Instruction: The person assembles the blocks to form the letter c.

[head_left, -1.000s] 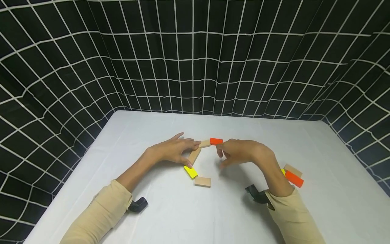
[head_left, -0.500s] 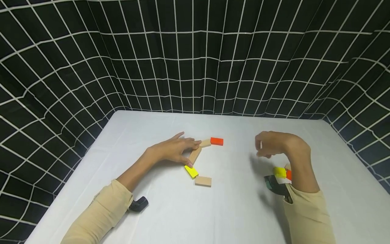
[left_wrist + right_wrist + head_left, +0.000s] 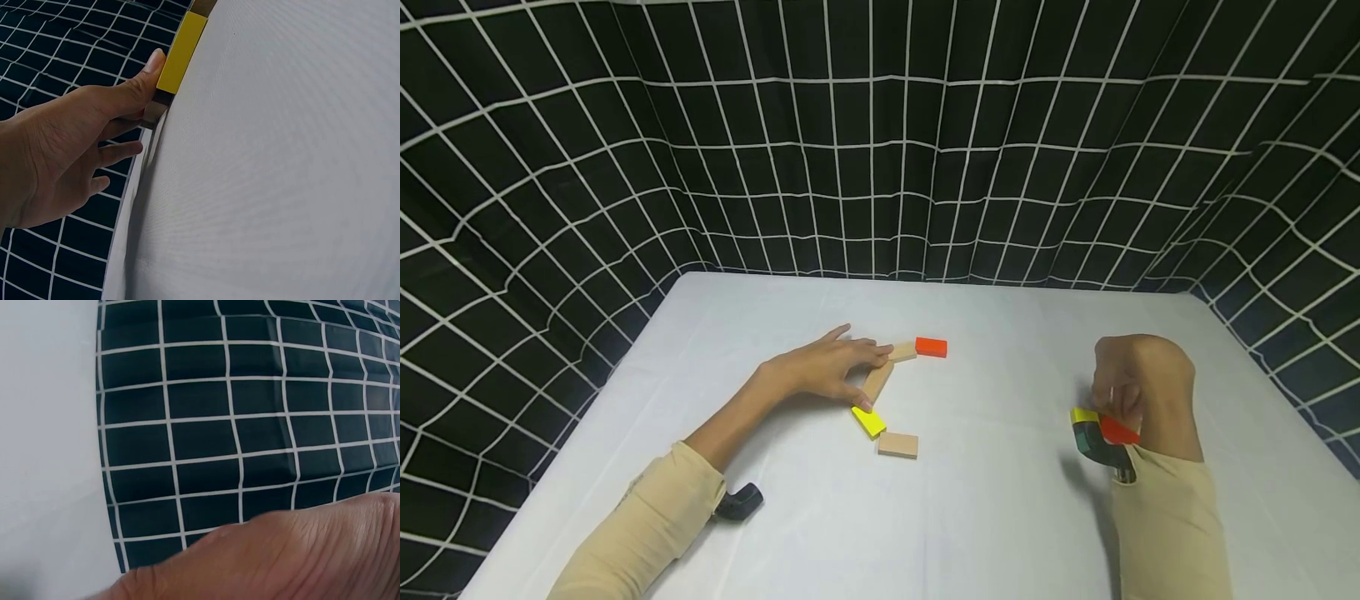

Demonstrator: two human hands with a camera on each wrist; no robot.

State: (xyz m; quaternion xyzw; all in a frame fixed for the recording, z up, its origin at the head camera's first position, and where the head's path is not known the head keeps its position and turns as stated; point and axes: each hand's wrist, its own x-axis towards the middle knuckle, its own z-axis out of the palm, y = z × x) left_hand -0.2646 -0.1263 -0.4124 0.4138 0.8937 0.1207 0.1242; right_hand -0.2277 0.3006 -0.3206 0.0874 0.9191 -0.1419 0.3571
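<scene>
My left hand (image 3: 831, 367) rests at a bent row of small flat blocks, its thumb by the yellow block (image 3: 869, 422) and its forefinger at the far plain wooden block (image 3: 903, 351). Between thumb and forefinger lies another wooden block (image 3: 877, 381). A red block (image 3: 931, 347) forms the row's far end, and a wooden block (image 3: 898, 445) its near end. Over on the right, my right hand (image 3: 1131, 375) reaches down with bent fingers over a second red block (image 3: 1117, 431). Its fingertips overlap that block; I cannot tell whether they grip it.
Beside the right hand's red block is a second yellow block (image 3: 1083, 414), partly covered by the dark wrist camera mount (image 3: 1096, 444). Another dark mount (image 3: 741, 503) juts from the left sleeve. Black cloth with a white grid (image 3: 880, 167) stands behind the white table (image 3: 985, 500).
My right hand has left the red block at the row's end and moved right to the loose blocks, now bending down over them. The left hand and the row keep their places.
</scene>
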